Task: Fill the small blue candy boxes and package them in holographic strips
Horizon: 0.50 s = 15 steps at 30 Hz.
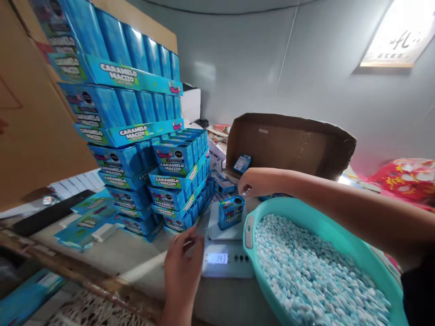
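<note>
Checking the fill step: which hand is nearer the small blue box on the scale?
Right. The right hand hovers just above and right of the small blue box, pinching something small. The left hand sits lower left, in front of the scale.

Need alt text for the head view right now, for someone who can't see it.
A small blue cardboard candy box stands on a white digital scale; the right hand holds a candy over it, the left hand hovers beside the scale. A teal plastic basin of pale blue candies sits right, stacked blue display trays left.
</note>
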Tool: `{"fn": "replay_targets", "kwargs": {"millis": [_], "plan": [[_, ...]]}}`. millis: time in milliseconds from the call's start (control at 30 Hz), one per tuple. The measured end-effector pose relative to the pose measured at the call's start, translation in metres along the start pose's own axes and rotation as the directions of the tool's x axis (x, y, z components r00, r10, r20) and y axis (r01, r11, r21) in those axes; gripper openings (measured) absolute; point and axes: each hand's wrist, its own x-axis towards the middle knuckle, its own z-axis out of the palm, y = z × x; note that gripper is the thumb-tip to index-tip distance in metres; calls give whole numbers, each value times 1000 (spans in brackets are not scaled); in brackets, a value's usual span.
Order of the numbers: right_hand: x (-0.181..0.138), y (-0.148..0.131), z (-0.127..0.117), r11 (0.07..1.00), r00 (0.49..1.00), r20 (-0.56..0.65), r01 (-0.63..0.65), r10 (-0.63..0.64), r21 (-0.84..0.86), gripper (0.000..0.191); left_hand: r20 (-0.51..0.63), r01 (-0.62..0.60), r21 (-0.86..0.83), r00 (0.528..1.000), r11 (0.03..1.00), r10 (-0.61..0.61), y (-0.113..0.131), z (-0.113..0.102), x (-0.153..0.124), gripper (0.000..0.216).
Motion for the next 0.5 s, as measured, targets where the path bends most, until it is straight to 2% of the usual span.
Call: {"fn": "replay_targets", "kwargs": {"millis": [67, 133, 167, 233, 300, 333, 367, 433, 500], "plan": [[-3, 4, -2, 1000, 1000, -15, -20, 20, -20, 21, 23, -234, 149, 972, 961, 233, 15, 6, 1, 26], [-21, 14, 3, 995, 997, -23, -75, 73, -65, 20, 102, -347, 222, 938, 911, 332, 31, 19, 7, 35], [-35, 20, 9, 990, 994, -7, -112, 112, -84, 20, 148, -333, 225, 941, 916, 306, 38, 28, 11, 46], [-70, 33, 28, 976, 977, 48, -202, 206, -85, 22, 238, -213, 199, 957, 957, 163, 48, 48, 22, 59], [-111, 44, 55, 956, 953, 72, -293, 294, -23, 24, 299, -66, 159, 954, 985, 15, 53, 65, 32, 57], [-131, 48, 68, 945, 943, 82, -326, 323, 13, 31, 303, -11, 145, 952, 989, -34, 56, 71, 36, 54], [-149, 51, 81, 938, 938, 68, -343, 339, 50, 46, 287, 17, 138, 956, 990, -57, 60, 75, 39, 52], [-179, 52, 101, 924, 930, 82, -366, 359, 109, 72, 224, -28, 137, 975, 990, -3, 76, 75, 40, 48], [-197, 48, 111, 919, 926, 115, -372, 358, 133, 81, 172, -189, 129, 971, 974, 165, 104, 71, 36, 41]]}}
